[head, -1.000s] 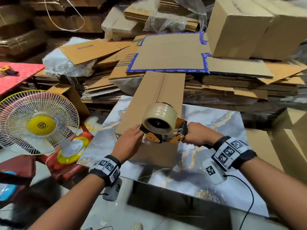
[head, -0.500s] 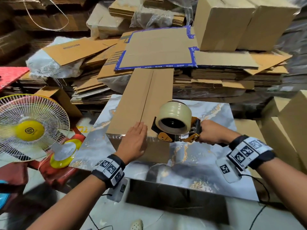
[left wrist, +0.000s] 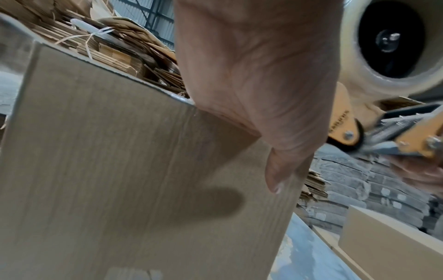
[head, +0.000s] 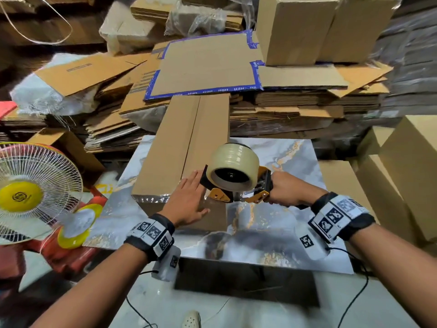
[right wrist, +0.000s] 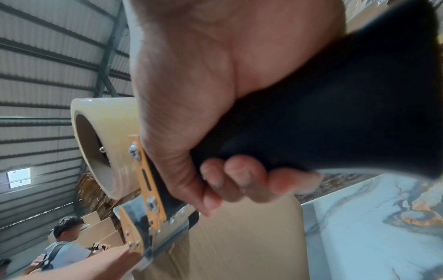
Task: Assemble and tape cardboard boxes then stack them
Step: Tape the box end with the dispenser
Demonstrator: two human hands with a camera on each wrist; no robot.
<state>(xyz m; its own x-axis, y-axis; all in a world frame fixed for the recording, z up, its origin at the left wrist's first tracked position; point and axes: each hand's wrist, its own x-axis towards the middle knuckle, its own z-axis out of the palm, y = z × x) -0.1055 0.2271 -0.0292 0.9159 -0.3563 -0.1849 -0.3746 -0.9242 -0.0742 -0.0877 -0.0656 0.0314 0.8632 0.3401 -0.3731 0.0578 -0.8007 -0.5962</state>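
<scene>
- A white fan (head: 30, 185) stands off the left edge of the bench (head: 290, 235), clear of the work.
- The long cardboard box (head: 179, 147) lies lengthwise on the left half of the bench, its far end overhanging the back edge toward the heaps of flat cardboard (head: 208, 67). Its top flaps meet in a seam running away from the person.
- The left hand (head: 188, 201) lies spread and flat on the box's near top edge, fingers straight, the thumb hanging down the near end face; the left wrist view shows the palm bearing on that corner.
- I judge it is pinning the flaps shut. It should press either side of the seam and stay out of the tape's path.
- The tape dispenser (head: 236, 181) with its clear roll hovers just right of that hand, over the box's near right corner. Whether its blade touches the cardboard, I cannot tell.
- The right hand (head: 287, 189) wraps the dispenser's black handle, fingers curled tight beneath it.
- To tape well, I would start the strip on the near end face, then draw it straight along the seam, roller held down.
- Finished boxes (head: 406, 176) are stacked beyond the right edge.
</scene>
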